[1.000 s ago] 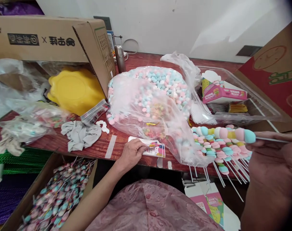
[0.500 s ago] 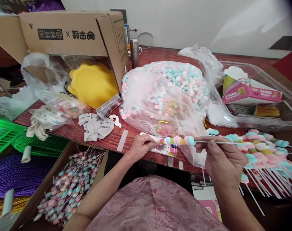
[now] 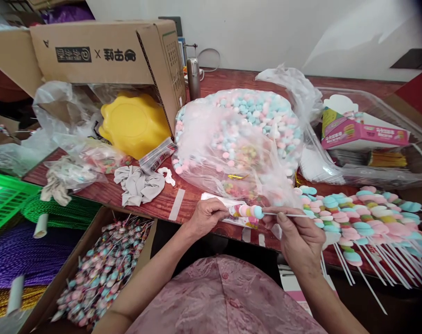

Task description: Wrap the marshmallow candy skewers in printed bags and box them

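A room that is looking like a small packing workshop is being used for lots of candy. On a red table (image 3: 164, 207), a huge clear bag (image 3: 200, 130) of pink, blue and white soft candies (image 3: 256, 109) is being kept. Beside it, a heap of candy sticks (image 3: 366, 215) is being left near the edge, and one candy stick (image 3: 257, 212) is being held by hand over little printed wrappers (image 3: 251, 224). Below the table top, a brown box (image 3: 147, 248) is being used for a great many more sticks (image 3: 99, 273). Bundles of shiny twisted strands (image 3: 14, 253) in green, purple and gold are being stored next to it. A pink carton (image 3: 385, 134) is being kept in a clear tray (image 3: 378, 179).
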